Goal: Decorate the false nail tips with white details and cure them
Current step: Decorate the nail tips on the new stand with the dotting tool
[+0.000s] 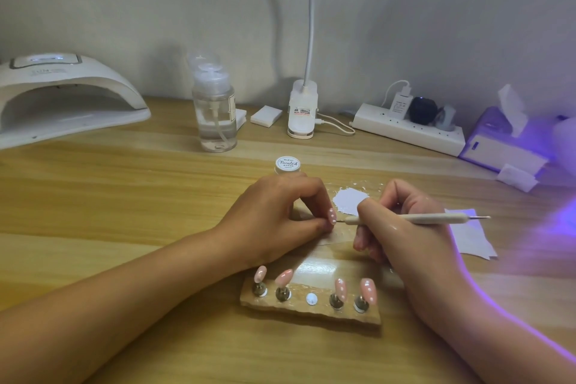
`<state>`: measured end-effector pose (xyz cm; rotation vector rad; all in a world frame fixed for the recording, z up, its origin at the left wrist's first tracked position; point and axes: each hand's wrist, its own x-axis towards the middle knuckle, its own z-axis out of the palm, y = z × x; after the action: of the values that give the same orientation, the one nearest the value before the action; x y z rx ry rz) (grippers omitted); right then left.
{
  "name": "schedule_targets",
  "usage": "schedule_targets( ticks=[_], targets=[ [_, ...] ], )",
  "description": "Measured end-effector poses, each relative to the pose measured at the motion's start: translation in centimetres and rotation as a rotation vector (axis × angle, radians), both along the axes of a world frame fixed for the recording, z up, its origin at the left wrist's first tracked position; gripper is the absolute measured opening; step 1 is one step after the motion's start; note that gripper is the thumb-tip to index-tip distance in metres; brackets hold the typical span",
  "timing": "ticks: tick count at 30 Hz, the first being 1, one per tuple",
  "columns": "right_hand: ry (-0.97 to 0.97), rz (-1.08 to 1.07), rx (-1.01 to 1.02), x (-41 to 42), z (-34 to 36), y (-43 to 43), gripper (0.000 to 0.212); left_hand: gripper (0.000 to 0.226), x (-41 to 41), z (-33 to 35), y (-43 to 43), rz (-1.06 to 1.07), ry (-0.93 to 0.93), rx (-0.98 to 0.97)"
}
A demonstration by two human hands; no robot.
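The nail tip (332, 216) pinched in my left hand (274, 221) is pale pink with white dots. The tool (414, 219) in my right hand (402, 237) has a cream handle and a dark metal point. Just beyond my right thumb lies a white paint smear (350, 200). Near my wrists, four glossy pink tips (368, 290), some spotted white, stand on a tan holder (311, 312). The table (124, 196) is light wood grain.

left hand (274, 221) pinches a pink nail tip (332, 216); right hand (402, 227) holds a dotting tool (414, 219) against it.

The nail stand (299, 311) lies before the jar (287, 164), with curing lamp (62, 97) back left, power strip (405, 129) back right.
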<state>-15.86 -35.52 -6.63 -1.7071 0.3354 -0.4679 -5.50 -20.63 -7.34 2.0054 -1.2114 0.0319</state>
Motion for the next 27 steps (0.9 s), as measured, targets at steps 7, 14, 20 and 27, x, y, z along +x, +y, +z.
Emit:
schedule_targets(
  ticks=[7,14,20,27],
  targets=[
    [-0.02,-0.002,0.019,-0.08,0.14,0.09,0.015,0.013,0.04,-0.09,-0.02,-0.002,0.0,-0.006],
    [-0.034,0.013,0.016,-0.23,0.23,0.03,0.023,0.012,0.03,-0.06,-0.01,-0.004,0.002,-0.005],
    [-0.04,0.009,0.007,-0.2,0.09,-0.05,0.036,0.015,0.01,-0.02,-0.02,0.003,0.004,0.001],
    [-0.006,0.001,0.015,-0.22,0.43,0.31,0.016,0.018,-0.06,0.01,-0.03,0.005,0.007,0.001]
  ],
)
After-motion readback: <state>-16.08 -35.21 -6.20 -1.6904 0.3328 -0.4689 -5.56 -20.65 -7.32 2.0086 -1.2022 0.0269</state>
